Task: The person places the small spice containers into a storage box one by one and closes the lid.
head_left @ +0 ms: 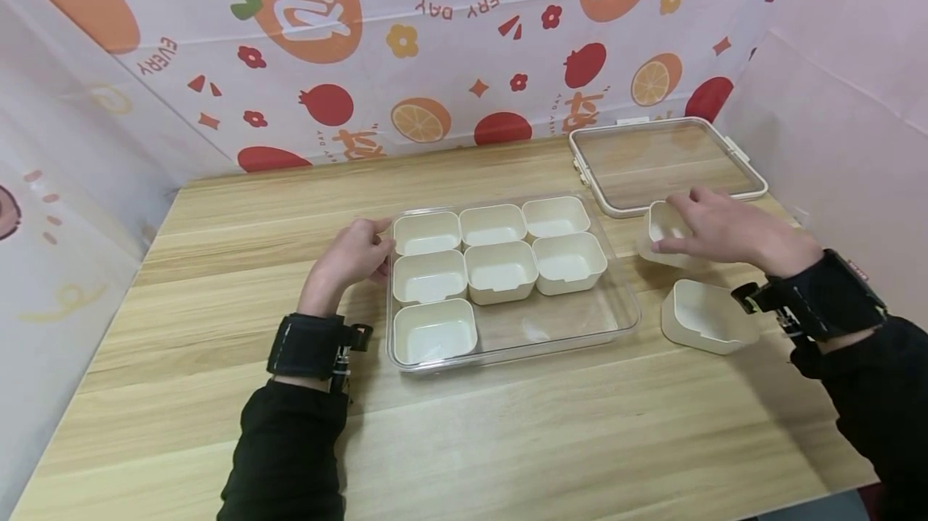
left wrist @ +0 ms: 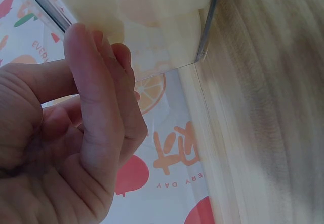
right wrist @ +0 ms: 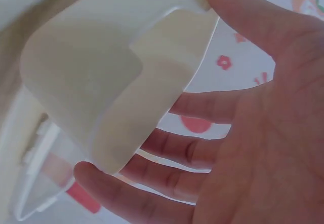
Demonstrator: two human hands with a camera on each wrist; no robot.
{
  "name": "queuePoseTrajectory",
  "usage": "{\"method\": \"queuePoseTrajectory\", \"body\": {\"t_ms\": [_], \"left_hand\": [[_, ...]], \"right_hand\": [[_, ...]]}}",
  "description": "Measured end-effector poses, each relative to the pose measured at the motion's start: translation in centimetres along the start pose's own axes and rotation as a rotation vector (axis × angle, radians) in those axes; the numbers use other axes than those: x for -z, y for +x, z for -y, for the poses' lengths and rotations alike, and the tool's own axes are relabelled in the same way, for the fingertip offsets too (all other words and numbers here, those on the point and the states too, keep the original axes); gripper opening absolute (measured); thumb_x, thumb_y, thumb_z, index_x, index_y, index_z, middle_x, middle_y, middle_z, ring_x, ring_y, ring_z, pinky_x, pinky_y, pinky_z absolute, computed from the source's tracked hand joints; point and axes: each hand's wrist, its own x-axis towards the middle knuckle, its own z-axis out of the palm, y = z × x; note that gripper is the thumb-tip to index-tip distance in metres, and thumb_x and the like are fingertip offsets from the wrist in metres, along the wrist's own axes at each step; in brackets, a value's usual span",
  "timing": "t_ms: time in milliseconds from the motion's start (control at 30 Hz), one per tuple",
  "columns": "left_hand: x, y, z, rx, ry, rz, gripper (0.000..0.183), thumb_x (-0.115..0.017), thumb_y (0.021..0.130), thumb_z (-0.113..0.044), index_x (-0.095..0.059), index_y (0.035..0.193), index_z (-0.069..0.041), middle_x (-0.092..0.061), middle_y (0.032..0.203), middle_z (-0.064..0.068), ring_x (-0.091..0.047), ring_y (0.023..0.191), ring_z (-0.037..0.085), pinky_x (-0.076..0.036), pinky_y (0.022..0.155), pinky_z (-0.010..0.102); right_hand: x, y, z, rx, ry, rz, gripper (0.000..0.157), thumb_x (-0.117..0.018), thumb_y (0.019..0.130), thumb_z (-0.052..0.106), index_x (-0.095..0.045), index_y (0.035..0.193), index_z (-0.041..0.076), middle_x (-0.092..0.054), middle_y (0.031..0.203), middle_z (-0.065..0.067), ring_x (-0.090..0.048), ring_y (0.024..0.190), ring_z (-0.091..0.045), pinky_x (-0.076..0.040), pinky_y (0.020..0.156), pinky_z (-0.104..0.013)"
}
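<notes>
A clear rectangular tray (head_left: 507, 353) sits on the table with several small cream boxes in it. Two rows at the back are filled, and one box (head_left: 435, 332) stands in the front left corner. My left hand (head_left: 353, 254) is at the tray's left side, near its back corner; in the left wrist view its fingertips touch the transparent wall (left wrist: 167, 57). To the right of the tray, my right hand (head_left: 725, 227) grips another cream box (right wrist: 76, 77), thumb on one side and fingers on the opposite one. This box is tilted, its notched rim showing in the right wrist view.
One more cream box (head_left: 699, 320) stands on the table right of the tray, near my right wrist. A clear lid (head_left: 667, 159) with a white frame and clips lies at the back right. Behind the wooden table (head_left: 239, 279) hangs a fruit-printed cloth (head_left: 464, 46).
</notes>
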Motion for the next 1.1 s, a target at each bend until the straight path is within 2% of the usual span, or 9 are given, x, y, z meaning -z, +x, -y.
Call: {"method": "queuePoseTrajectory", "body": {"t_ms": [267,433,667,867,1100], "left_hand": [[0.1,-0.1,-0.1,-0.005,-0.007,-0.004,0.047,-0.039,0.09,-0.002,-0.029,0.136,0.004,-0.056,0.076,0.018,-0.059,0.058,0.02,-0.056,0.055,0.031],[0.1,-0.1,-0.1,0.001,-0.013,0.001,0.048,-0.039,0.091,-0.003,-0.028,0.136,0.005,-0.056,0.076,0.018,-0.059,0.058,0.019,-0.056,0.055,0.031],[0.1,-0.2,-0.1,0.002,-0.012,0.01,0.048,-0.039,0.091,-0.003,-0.027,0.136,0.005,-0.056,0.079,0.019,-0.059,0.058,0.019,-0.056,0.056,0.032],[0.1,-0.2,-0.2,0.005,-0.015,0.013,0.048,-0.038,0.091,-0.003,-0.026,0.137,0.006,-0.056,0.081,0.021,-0.059,0.059,0.02,-0.056,0.056,0.032],[0.1,-0.2,-0.1,0.012,-0.029,0.012,0.048,-0.039,0.091,-0.002,-0.026,0.137,0.006,-0.056,0.081,0.021,-0.059,0.059,0.02,-0.056,0.057,0.033]], "right_hand": [[2.1,-0.5,2.6,0.087,-0.05,-0.114,0.074,-0.055,0.082,0.055,-0.039,0.123,-0.004,-0.044,0.108,-0.026,-0.045,0.093,-0.035,-0.044,0.079,-0.055],[2.5,-0.7,4.1,0.142,-0.101,-0.179,0.07,-0.058,0.08,0.053,-0.042,0.121,-0.001,-0.047,0.103,-0.02,-0.047,0.088,-0.032,-0.046,0.075,-0.051],[2.6,-0.9,5.3,0.194,-0.116,-0.265,0.068,-0.059,0.079,0.054,-0.047,0.12,0.002,-0.049,0.098,-0.016,-0.048,0.081,-0.03,-0.048,0.068,-0.048],[2.6,-0.7,6.3,0.232,-0.124,-0.293,0.07,-0.06,0.077,0.056,-0.05,0.12,0.003,-0.051,0.1,-0.016,-0.049,0.081,-0.028,-0.05,0.064,-0.046],[2.7,-0.5,7.9,0.289,-0.136,-0.323,0.069,-0.057,0.077,0.06,-0.051,0.119,0.006,-0.052,0.1,-0.012,-0.05,0.075,-0.023,-0.049,0.051,-0.039]]}}
